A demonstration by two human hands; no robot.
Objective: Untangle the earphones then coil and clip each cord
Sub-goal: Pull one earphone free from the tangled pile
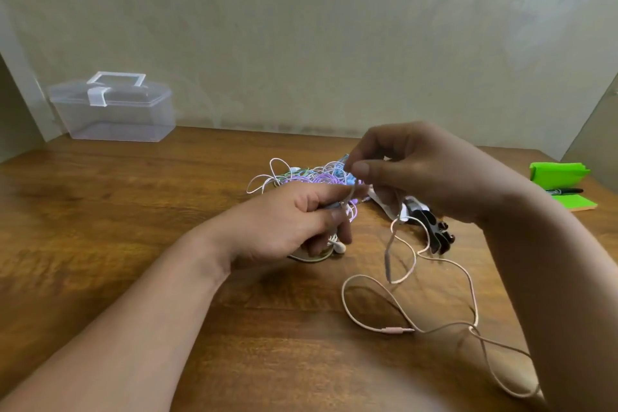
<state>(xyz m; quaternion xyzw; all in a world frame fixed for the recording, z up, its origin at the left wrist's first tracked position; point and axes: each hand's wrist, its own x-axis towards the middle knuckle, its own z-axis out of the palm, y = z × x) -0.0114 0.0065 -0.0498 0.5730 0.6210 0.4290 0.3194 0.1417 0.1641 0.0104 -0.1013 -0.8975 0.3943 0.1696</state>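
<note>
Both hands over tabletop (133, 211): left hand (284, 221) grips cord, right hand (424, 174) pinches pink cord (411, 264) (plug end lying loose) beside tangle (301, 174).

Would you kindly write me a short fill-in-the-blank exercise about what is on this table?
1. The clear plastic box stands at the far ___ of the table.
2. The loose cord lying nearest the person is ___.
3. That cord's upper end rises into the person's ___ hand.
4. A black marker lies beside the ___ paper pad.
Missing words: left; pink; right; green.
</note>
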